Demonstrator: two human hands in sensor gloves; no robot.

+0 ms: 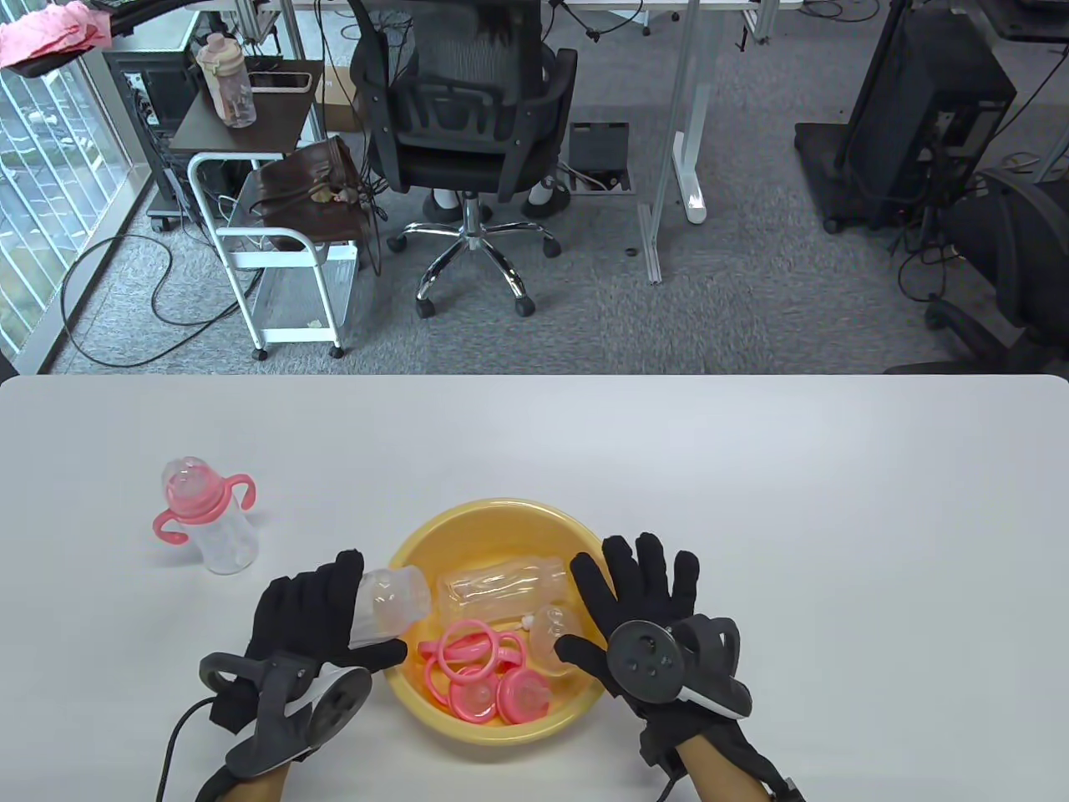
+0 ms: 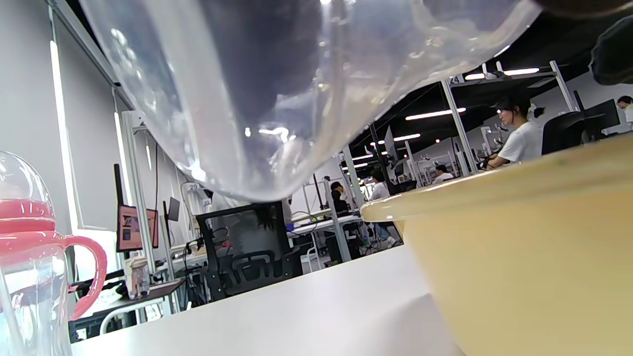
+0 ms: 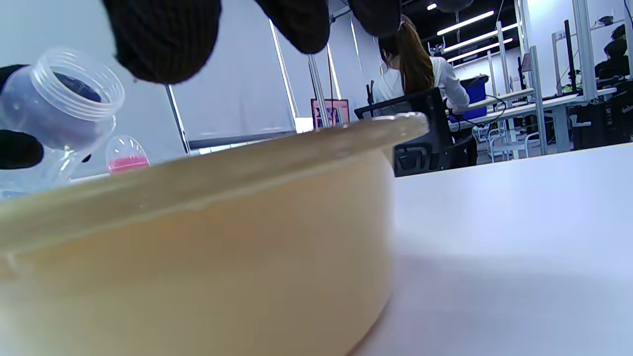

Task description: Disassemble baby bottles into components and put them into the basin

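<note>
A yellow basin (image 1: 417,547) (image 2: 519,257) (image 3: 198,237) sits near the table's front edge. In it lie a clear bottle body (image 1: 499,586), pink rings and handles (image 1: 480,668), and a clear cap (image 1: 555,639). My left hand (image 1: 326,618) grips an empty clear bottle body (image 1: 388,606) (image 2: 277,99) (image 3: 59,109), its mouth tilted over the basin's left rim. My right hand (image 1: 639,593) hovers open over the basin's right rim, fingers spread and holding nothing. One whole bottle (image 1: 205,518) (image 2: 29,257) with pink collar, handles and clear cap stands upright at the left.
An office chair (image 1: 468,142) and a white cart (image 1: 284,251) stand on the floor beyond the table's far edge. People sit at desks in the background of the wrist views.
</note>
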